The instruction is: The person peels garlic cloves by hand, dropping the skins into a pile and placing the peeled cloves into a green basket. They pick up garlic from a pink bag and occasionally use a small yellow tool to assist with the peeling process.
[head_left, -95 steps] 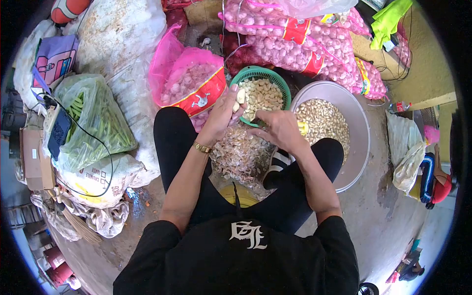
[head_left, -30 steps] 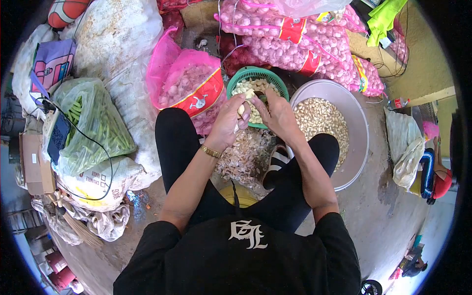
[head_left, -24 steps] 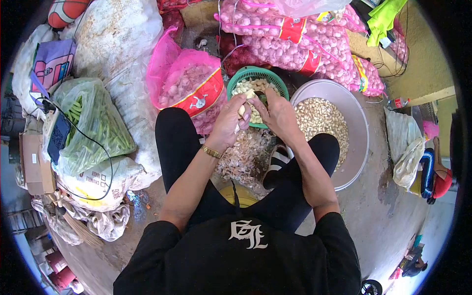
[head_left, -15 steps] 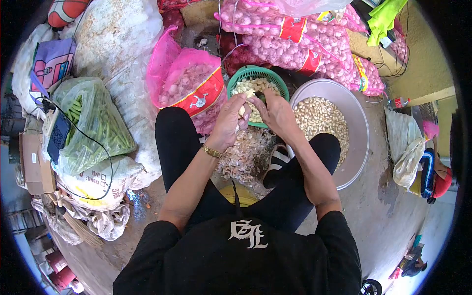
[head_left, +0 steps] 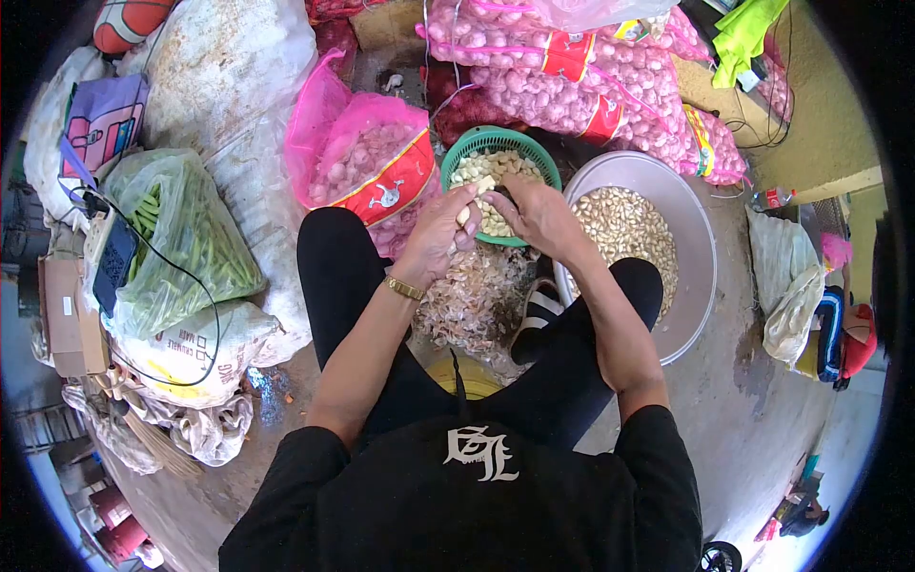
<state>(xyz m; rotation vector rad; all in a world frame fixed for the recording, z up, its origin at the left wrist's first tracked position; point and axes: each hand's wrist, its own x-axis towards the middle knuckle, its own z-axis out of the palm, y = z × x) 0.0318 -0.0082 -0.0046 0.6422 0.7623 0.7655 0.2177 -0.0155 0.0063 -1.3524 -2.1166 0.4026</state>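
My left hand (head_left: pixel 440 229) is closed around garlic; a pale garlic clove (head_left: pixel 486 183) shows at its thumb and fingertips, and another lies against the fingers. My right hand (head_left: pixel 541 215) is curled close beside it, fingers wrapped round a small dark tool (head_left: pixel 500 194), mostly hidden, whose kind I cannot make out. Both hands are over the near part of a green plastic basket (head_left: pixel 543 157) holding peeled cloves. To its right stands a wide pale basin (head_left: pixel 701 276) with many unpeeled cloves. Papery garlic skins (head_left: pixel 467 305) are heaped on the floor below my hands.
An opened pink mesh sack of garlic (head_left: pixel 357 157) stands left of the basket. More filled garlic sacks (head_left: pixel 610 81) are stacked behind. A clear bag of green pods (head_left: pixel 191 248) and a big white sack (head_left: pixel 219 86) are at left. My sandalled foot (head_left: pixel 538 315) is beside the skins.
My hands have drawn slightly apart, and the clove at my left fingertips shows more plainly. Less of the dark tool in my right hand is visible.
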